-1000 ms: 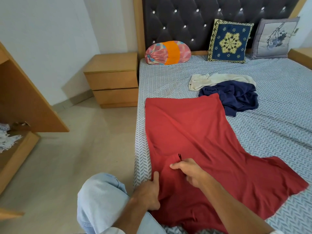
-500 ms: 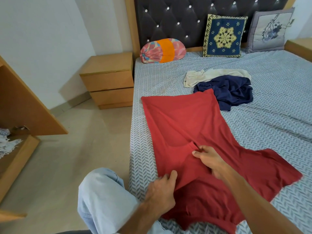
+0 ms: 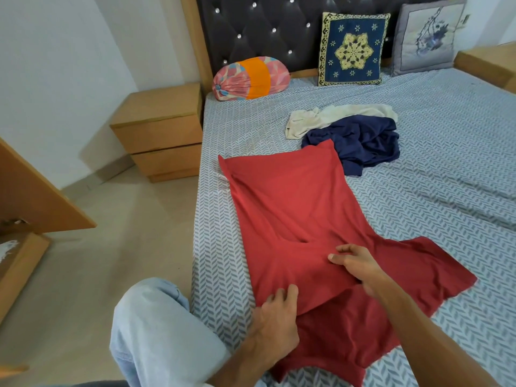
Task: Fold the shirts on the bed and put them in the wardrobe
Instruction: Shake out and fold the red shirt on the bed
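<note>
Wardrobe (image 3: pixel 33 196): wooden panel at the far left, cut off by the frame edge; a shelf below it holds something white, too little showing to name.
Nightstand (image 3: pixel 162 132): two drawers, on the floor between wall and bed.
Knee (image 3: pixel 156 325): in pale jeans, at the bed's left edge, lower part out of frame.
Bed (image 3: pixel 446 163): grey patterned sheet, dark tufted headboard; its right side runs out of view.
Bolster (image 3: pixel 250 78): pink and orange, against the headboard.
Red shirt (image 3: pixel 296 208): spread flat on the near left part of the bed, one side folded in over the body, one sleeve lying out to the right; its near hem is partly behind the forearms.
Left hand (image 3: pixel 275 322): pressed on the shirt's near left edge, fingers curled over the fold; grip closed on the cloth as far as can be seen.
Right hand (image 3: pixel 354 263): on the shirt's middle, thumb and fingers pinching a ridge of red cloth.
White shirt (image 3: pixel 335 118): crumpled, beyond the red one, partly under the blue.
Blue shirt (image 3: pixel 360 146): crumpled, its near edge touching the red shirt's far corner.
Cushions (image 3: pixel 353 50): two, upright at the headboard; the right one is cut at the top.
</note>
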